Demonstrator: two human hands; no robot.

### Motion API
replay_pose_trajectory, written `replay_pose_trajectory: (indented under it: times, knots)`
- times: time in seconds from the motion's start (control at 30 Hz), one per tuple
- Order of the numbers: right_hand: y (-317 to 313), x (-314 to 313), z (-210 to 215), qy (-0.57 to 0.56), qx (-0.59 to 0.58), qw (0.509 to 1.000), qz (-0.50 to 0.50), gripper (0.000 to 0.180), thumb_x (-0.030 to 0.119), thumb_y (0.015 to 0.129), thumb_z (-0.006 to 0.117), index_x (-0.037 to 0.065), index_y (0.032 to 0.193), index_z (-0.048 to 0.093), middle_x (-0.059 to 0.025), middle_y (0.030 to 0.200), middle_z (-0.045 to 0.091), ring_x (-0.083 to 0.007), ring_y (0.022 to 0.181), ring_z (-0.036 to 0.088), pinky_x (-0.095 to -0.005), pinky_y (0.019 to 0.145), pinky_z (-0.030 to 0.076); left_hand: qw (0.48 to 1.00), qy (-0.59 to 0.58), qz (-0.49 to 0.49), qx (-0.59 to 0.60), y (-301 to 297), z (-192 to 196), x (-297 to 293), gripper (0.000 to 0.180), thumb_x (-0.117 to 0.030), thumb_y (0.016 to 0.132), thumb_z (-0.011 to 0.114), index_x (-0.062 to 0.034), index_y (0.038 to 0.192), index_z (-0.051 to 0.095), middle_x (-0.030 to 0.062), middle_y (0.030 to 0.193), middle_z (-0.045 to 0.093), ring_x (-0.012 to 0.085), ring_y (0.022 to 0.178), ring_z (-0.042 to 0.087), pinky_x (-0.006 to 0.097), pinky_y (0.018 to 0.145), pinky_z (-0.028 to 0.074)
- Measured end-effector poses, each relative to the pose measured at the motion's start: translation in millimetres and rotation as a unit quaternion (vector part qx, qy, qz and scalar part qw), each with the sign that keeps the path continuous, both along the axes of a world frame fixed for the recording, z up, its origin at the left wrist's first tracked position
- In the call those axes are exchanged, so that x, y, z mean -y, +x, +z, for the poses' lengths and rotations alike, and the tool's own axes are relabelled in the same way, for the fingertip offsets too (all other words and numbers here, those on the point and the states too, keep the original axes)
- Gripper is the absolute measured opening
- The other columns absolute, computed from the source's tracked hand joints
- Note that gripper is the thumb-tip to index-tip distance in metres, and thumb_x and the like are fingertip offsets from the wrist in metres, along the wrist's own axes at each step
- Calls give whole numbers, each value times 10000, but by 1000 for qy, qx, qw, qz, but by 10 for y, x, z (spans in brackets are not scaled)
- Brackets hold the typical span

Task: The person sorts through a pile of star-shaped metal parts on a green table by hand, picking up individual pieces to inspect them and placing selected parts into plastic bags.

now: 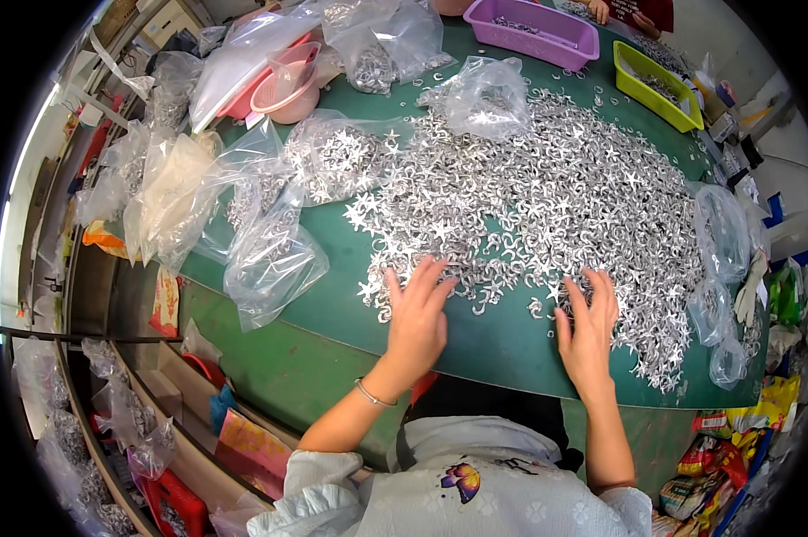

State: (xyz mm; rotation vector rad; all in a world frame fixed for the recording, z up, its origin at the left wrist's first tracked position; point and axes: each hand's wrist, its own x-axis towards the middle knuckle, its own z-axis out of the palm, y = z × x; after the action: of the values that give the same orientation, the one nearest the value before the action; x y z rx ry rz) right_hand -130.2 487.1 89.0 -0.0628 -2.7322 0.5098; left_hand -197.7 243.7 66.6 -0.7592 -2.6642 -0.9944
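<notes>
A wide heap of small silvery metal pieces (pixel 601 206), some star-shaped and some curved like crescents, covers much of the green table (pixel 502 353). My left hand (pixel 419 309) rests at the heap's near left edge, fingers spread and touching the pieces. To the right, my right hand (pixel 589 318) also has its fingers apart, its fingertips at the near edge of the heap. Neither hand visibly holds a piece. Between them lies a thin scatter of loose crescents (pixel 491 286).
Clear plastic bags (pixel 274 255) lie left of the heap, with more bags (pixel 722 237) at its right. A purple basket (pixel 534 36), a lime-green basket (pixel 656 88) and a pink bowl (pixel 285 94) stand farther back. Another person's hand (pixel 598 11) shows at the far side.
</notes>
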Motion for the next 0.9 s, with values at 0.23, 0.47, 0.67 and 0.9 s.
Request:
replay_pose_trajectory:
  times: [0.23, 0.47, 0.67, 0.9]
  knots:
    - [-336, 341, -17, 12, 45, 987, 156, 408, 104, 840, 665, 69, 1239, 589, -113, 1367, 475, -363, 1342, 362, -567, 1088, 259, 991, -118, -41, -40, 9, -51, -363, 425, -67, 830, 655, -79, 1246, 570, 101, 1411, 447, 342, 1375, 335, 728, 1035, 188]
    - [6, 199, 33, -15, 134, 968, 214, 351, 66, 818, 681, 63, 1163, 620, -78, 1313, 529, -311, 1337, 408, -541, 1096, 262, 996, -84, -15, -22, 113, -49, -53, 289, -29, 801, 678, -109, 1078, 650, 76, 1183, 529, 328, 1246, 451, 729, 1023, 191]
    - [148, 153, -11, -56, 66, 979, 185, 285, 78, 808, 697, 46, 1089, 659, -101, 1254, 569, -311, 1295, 451, -515, 1061, 321, 996, -21, 84, -26, 105, 5, -63, 254, 41, 804, 634, -75, 1030, 647, 101, 1166, 536, 313, 1125, 532, 674, 1076, 193]
    - [170, 158, 54, -29, 72, 984, 162, 285, 102, 800, 710, 40, 1075, 672, -118, 1335, 512, -350, 1334, 386, -521, 1068, 312, 999, 18, -37, 10, 420, 66, -290, 292, 10, 809, 642, -60, 1092, 632, 93, 1217, 549, 294, 1083, 540, 473, 984, 340]
